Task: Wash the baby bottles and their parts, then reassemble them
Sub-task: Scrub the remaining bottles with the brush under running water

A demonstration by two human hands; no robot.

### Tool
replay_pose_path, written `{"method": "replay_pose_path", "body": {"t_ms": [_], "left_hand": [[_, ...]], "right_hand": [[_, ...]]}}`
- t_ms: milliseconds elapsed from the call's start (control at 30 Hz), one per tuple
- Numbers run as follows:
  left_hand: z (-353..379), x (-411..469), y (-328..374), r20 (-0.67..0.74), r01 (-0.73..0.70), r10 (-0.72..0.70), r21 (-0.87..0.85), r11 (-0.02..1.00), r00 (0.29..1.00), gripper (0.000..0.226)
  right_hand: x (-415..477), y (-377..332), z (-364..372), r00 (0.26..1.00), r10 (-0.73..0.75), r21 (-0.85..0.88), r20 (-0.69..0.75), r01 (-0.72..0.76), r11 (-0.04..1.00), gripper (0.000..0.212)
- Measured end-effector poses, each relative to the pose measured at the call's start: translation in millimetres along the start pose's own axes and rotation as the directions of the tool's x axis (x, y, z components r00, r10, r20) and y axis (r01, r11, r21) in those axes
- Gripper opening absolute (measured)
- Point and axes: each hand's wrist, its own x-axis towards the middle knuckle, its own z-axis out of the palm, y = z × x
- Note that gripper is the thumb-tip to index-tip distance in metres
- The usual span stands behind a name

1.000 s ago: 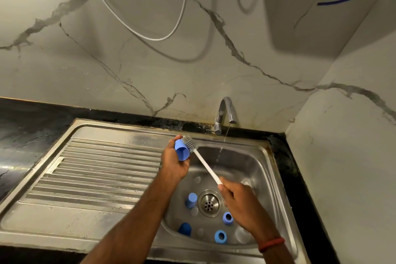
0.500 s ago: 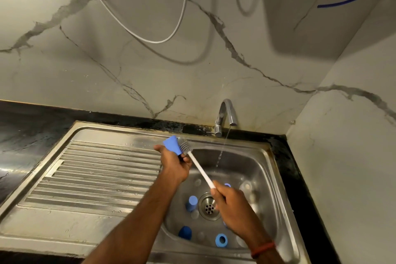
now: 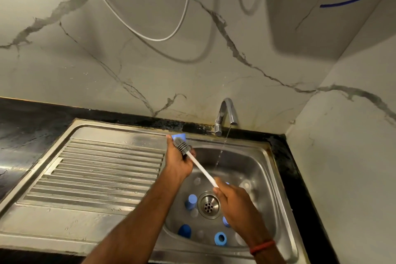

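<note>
A: So, where's the grip?
B: Right hand (image 3: 237, 206) clenched round the brush (image 3: 201, 168) handle over the sink (image 3: 267, 169); left hand (image 3: 177, 163) grasping the blue cap (image 3: 179, 136) beyond.
A: Advice?
B: Twist bristles inside, then rinse under the tap (image 3: 227, 111).

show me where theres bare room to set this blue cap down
The ribbed drainboard, between the black counter and the basin, is bare. The basin floor is crowded: blue parts ring the drain.
</note>
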Motion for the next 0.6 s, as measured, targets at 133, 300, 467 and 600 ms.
{"method": "replay_pose_path", "body": {"t_ms": [133, 300, 467, 600], "left_hand": [[-10, 11, 11, -0.010, -0.038, 0.038, 0.030, 0.999, 0.999, 0.052], [-24, 8, 6, 0.003, -0.059, 0.059, 0.129, 0.990, 0.998, 0.018], [-23, 5, 5, 0.070, -0.289, 0.284, 0.378, 0.880, 0.956, 0.012], [-10, -2, 2, 0.070, -0.374, 0.398, 0.519, 0.769, 0.915, 0.021]], "right_hand": [[-9, 15, -17, 0.998, -0.018, 0.001, -0.065, 0.018, 1.000, 0.034], [-6, 13, -41, 0.987, -0.098, -0.297, -0.127, 0.057, 0.953, 0.044], [-3, -6, -52, 0.987, -0.151, -0.484, -0.057, 0.105, 0.868, 0.039], [10, -3, -57, 0.958, -0.243, -0.538, -0.152, 0.126, 0.833, 0.028]]}}
